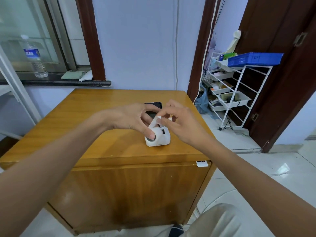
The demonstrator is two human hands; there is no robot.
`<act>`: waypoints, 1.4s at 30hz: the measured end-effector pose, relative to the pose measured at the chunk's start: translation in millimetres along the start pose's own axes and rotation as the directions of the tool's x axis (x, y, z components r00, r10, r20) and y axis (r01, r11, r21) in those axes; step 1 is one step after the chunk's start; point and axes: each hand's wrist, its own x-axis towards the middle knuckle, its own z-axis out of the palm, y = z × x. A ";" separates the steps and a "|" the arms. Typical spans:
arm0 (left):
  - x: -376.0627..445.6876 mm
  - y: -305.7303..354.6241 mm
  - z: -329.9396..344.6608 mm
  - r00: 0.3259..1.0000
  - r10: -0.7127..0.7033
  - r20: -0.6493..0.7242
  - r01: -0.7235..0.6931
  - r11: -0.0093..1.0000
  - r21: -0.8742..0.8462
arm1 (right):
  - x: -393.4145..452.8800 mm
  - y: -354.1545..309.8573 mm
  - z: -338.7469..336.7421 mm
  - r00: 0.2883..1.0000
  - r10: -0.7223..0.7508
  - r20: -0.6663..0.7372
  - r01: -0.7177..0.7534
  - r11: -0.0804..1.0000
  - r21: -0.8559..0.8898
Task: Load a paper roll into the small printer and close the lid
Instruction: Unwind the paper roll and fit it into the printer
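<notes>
A small white printer (159,138) with a dark round button on its front stands on the wooden cabinet top (102,130). My left hand (131,118) grips it from the left, thumb on the dark button. A white paper strip (154,121) rises from the printer's top. My right hand (177,122) pinches the strip's upper end above the printer. The lid and the paper roll inside are hidden by my fingers.
A dark flat object (153,106) lies on the cabinet top just behind my hands. A white wire rack (239,93) with trays and a blue basket (254,59) stands at the right. A water bottle (35,57) stands on the window sill at the left.
</notes>
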 end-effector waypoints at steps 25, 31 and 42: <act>36.7 -84.8 38.2 0.714 -0.198 -0.671 -0.051 0.942 -0.332 | 10.1 34.0 -5.7 0.999 -0.021 0.025 0.029 0.938 -0.345; 50.9 -94.1 65.9 0.677 -0.232 -0.698 0.254 0.964 -0.075 | 40.9 59.0 3.3 0.996 0.037 0.087 0.002 0.911 -0.413; 66.8 -89.0 42.1 0.753 -0.416 -0.510 0.273 0.902 -0.334 | 62.6 68.6 24.6 0.985 0.057 0.160 0.003 0.936 -0.353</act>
